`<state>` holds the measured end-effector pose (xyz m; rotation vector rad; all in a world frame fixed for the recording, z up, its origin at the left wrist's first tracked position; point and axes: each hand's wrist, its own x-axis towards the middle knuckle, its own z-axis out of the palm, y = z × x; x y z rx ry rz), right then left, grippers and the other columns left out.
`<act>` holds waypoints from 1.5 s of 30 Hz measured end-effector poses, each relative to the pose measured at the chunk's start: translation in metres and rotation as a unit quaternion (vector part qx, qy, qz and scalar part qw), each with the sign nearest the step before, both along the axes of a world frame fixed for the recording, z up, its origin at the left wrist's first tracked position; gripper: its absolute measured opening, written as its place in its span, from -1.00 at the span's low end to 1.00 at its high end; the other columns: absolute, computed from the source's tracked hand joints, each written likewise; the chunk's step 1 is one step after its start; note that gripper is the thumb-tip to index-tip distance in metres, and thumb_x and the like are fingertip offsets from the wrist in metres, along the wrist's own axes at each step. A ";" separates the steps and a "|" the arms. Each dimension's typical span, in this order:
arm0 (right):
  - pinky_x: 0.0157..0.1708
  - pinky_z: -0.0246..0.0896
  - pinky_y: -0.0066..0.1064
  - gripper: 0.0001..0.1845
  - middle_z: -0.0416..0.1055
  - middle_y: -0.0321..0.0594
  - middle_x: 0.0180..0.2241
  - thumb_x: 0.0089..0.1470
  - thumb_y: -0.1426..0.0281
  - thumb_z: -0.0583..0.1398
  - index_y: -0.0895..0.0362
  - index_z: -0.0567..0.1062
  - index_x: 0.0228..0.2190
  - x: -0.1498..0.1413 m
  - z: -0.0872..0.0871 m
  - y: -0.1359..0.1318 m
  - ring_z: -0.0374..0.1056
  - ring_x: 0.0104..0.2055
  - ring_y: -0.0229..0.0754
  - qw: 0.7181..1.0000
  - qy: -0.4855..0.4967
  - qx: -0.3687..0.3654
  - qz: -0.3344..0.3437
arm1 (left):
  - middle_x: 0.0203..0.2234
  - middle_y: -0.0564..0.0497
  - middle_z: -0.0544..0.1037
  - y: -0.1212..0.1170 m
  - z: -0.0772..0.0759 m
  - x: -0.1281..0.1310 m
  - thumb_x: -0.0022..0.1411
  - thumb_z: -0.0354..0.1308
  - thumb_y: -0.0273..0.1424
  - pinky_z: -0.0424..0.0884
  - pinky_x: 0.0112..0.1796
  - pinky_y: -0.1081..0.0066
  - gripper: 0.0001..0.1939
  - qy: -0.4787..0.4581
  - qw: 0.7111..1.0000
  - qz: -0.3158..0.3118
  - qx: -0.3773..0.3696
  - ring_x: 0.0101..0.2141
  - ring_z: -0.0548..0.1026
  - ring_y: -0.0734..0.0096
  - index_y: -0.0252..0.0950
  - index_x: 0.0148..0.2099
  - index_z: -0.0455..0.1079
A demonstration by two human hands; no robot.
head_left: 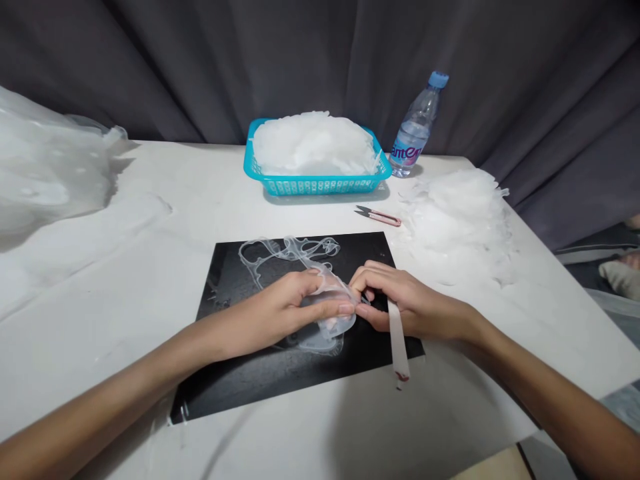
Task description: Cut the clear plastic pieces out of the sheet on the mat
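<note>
My left hand (pixel 300 303) is closed on a thin, soft, translucent sheet-like piece (pixel 337 327), thumb on top, above a black mat (pixel 240 390). My right hand (pixel 400 297) meets it at the piece's right edge, thumb and forefinger pinched together there. A flat white handle (pixel 399 343) with a reddish end sticks out of the right hand toward me; its working end is mostly hidden by the fingers. Loopy clear trimmings (pixel 260 250) trail from the piece across the top of the mat. Another clear patch (pixel 320 343) lies beneath the left hand.
Behind the mat stands a turquoise basket (pixel 320 185) heaped with white translucent pieces (pixel 315 143). Pink-handled thread snips (pixel 379 216) lie nearby. To the right are a water bottle (pixel 414 130) and a pile of translucent pieces (pixel 460 220). A bulging plastic bag (pixel 50 167) sits left.
</note>
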<state>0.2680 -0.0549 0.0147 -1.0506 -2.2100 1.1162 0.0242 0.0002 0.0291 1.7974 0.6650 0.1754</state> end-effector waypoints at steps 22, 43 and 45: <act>-0.22 0.17 -0.28 -0.88 0.51 -0.24 -0.24 0.22 0.52 0.20 0.05 0.39 -0.31 -0.009 -0.012 0.000 0.26 -0.18 -0.11 0.983 -0.046 0.154 -0.087 | -0.31 0.03 0.54 -0.008 -0.004 0.003 0.45 0.15 -0.10 0.37 -0.20 0.42 -0.65 -0.028 0.998 0.022 -0.054 -0.27 0.46 0.34 -0.28 -0.16 0.57; -0.40 0.12 -0.40 -0.88 0.38 -0.36 -0.39 0.26 0.29 0.28 0.02 0.45 -0.22 -0.024 -0.016 -0.016 0.20 -0.43 -0.27 0.952 0.117 0.040 -0.280 | -0.20 -0.03 0.68 0.008 -0.015 -0.004 0.40 0.29 -0.24 0.50 -0.21 0.52 -0.76 -0.159 0.956 0.131 -0.206 -0.25 0.62 0.42 -0.29 -0.02 0.57; -0.39 0.13 -0.41 -0.75 0.43 -0.36 -0.35 0.17 0.27 0.36 0.01 0.46 -0.15 -0.029 -0.015 -0.017 0.21 -0.43 -0.29 0.957 0.095 -0.003 -0.274 | -0.19 -0.03 0.67 0.007 -0.018 -0.003 0.37 0.34 -0.24 0.50 -0.24 0.53 -0.72 -0.171 0.949 0.157 -0.211 -0.27 0.61 0.44 -0.29 0.02 0.55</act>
